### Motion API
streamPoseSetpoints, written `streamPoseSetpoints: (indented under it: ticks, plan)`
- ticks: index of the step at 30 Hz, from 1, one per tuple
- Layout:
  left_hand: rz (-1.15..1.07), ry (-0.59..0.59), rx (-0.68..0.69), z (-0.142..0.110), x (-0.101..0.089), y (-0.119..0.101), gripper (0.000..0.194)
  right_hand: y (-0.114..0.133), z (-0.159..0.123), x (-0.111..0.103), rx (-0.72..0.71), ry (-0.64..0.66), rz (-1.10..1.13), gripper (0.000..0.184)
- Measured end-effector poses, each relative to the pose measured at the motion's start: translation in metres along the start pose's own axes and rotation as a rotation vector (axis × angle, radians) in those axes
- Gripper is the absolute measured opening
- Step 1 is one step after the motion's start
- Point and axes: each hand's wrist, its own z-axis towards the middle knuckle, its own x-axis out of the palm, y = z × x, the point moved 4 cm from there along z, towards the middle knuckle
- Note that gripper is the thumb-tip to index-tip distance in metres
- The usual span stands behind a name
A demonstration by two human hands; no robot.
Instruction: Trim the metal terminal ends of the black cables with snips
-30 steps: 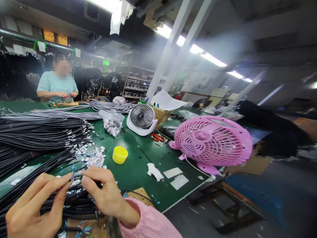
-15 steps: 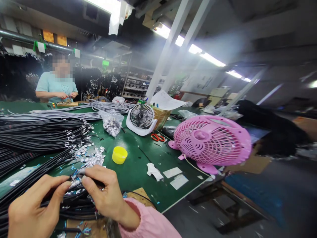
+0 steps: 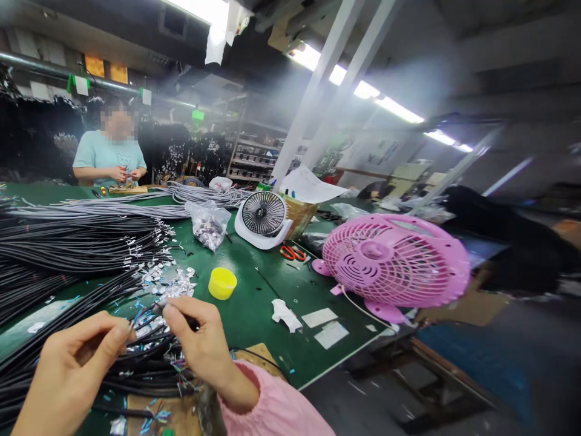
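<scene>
Low in the head view, my left hand (image 3: pixel 79 363) is closed in a pinch, thumb against forefinger. A thin bit shows at its fingertips, too small to name. To the right, my right hand (image 3: pixel 202 339) pinches the end of a black cable (image 3: pixel 158 307), most of which its fingers hide. The two hands are a short way apart. Under and behind them lie black cables (image 3: pixel 149 381) with stripped coloured wire ends, and a heap of silver foil scraps (image 3: pixel 175 281) mixed with small blue bits. A wooden board (image 3: pixel 181 415) shows below the hands.
On the green table (image 3: pixel 245 281) stand a yellow cup (image 3: pixel 222 283), a white fan (image 3: pixel 263 213) and a pink fan (image 3: pixel 390 266). Orange-handled scissors (image 3: pixel 293 252) and a plastic bag (image 3: pixel 207 224) lie near. Across the table a person (image 3: pixel 111 157) handles something small.
My hands have moved apart, the right shifting slightly right and up with the cable end. The whole view has shifted a little.
</scene>
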Motion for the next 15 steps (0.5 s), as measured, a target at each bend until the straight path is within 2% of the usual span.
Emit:
streamPoseSetpoints:
  ticks: [2,4,7,9,12,15]
  plan:
    - [0.043,-0.085,0.121,-0.004,0.0,-0.004,0.06,-0.003,0.001,0.001,0.08,0.027,0.049,0.028]
    - [0.102,-0.115,0.225,-0.008,0.002,-0.005,0.052,-0.004,0.001,0.003,0.075,0.066,0.054,0.03]
    - [0.188,-0.12,0.343,-0.009,0.005,-0.01,0.047,-0.003,-0.002,0.003,-0.08,0.043,-0.038,0.033]
    - [0.214,-0.129,0.386,-0.008,0.006,-0.014,0.046,-0.004,-0.005,0.004,-0.187,0.03,-0.072,0.025]
    - [0.219,-0.082,0.361,-0.003,0.007,-0.018,0.051,-0.006,-0.007,0.004,-0.284,0.045,-0.079,0.017]
    - [0.136,0.098,0.197,0.003,0.011,-0.007,0.066,-0.01,-0.002,0.005,-0.238,0.145,0.018,0.025]
